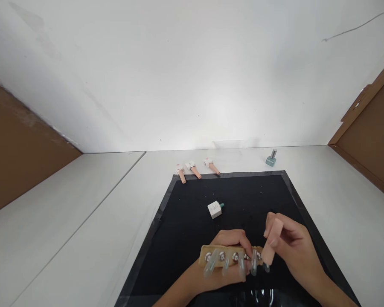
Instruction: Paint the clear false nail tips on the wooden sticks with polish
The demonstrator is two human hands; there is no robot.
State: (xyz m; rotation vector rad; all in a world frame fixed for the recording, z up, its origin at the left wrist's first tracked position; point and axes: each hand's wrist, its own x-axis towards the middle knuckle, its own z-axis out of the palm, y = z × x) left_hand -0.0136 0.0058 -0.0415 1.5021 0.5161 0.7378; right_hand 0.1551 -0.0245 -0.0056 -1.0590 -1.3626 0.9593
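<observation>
Wooden nail holder, lined with clear nail tips, sits low over the black mat; our left hand curls beneath it, gripping. Our right hand, wrist cocked inward, pinches a pink brush cap at the rightmost tip. Farther off lie a white bottle, three pink bottles and a teal bottle.

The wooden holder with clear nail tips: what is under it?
The left hand is under the wooden holder, above the black mat. Its palm is covered.
</observation>
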